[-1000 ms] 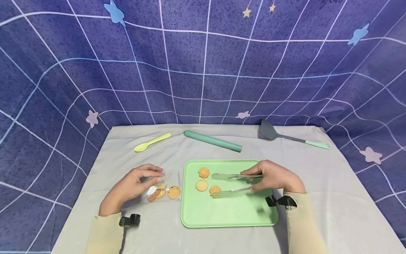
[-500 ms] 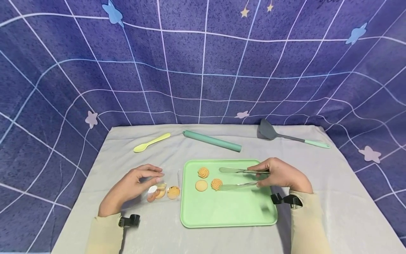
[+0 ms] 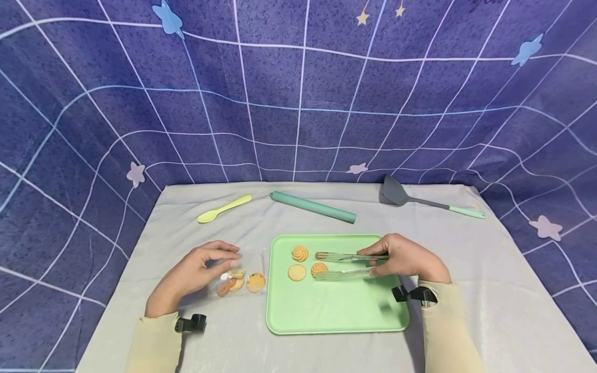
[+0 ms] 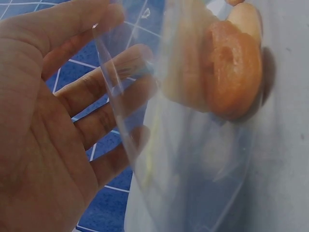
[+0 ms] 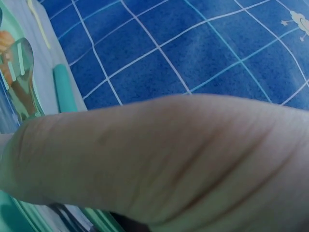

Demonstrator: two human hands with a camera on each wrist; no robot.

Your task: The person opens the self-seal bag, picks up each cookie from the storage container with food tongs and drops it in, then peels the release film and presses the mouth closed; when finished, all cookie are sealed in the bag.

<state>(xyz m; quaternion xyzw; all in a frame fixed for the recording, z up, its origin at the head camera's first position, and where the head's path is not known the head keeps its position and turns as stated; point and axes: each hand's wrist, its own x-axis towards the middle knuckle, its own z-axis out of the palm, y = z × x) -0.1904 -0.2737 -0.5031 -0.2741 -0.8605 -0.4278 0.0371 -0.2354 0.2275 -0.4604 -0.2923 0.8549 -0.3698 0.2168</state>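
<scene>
My right hand [image 3: 404, 256] grips metal tongs [image 3: 347, 274] with slotted ends, which are spread apart over the green tray [image 3: 336, 316]. The lower end overlaps the edge of a swirled cookie [image 3: 319, 268], and the upper end lies just beyond it. To the left on the tray are another swirled cookie [image 3: 300, 253] and a smooth round cookie [image 3: 296, 272]. My left hand [image 3: 198, 269] pinches the edge of a clear plastic bag [image 4: 193, 159]; some of its fingers show through the film. Inside the bag are several baked pieces, including a glossy brown ring-shaped one [image 4: 234, 72].
Behind the tray, a yellow spoon [image 3: 224, 209], a teal rolling pin [image 3: 312, 207] and a grey turner [image 3: 396, 191] with a mint handle lie along the back of the white cloth. A blue patterned curtain [image 3: 298, 129] rises behind the table.
The tongs first drew right, off the nearest swirled cookie, then came back left until their ends stand either side of it. That cookie shifted slightly up and right. My left hand stayed put.
</scene>
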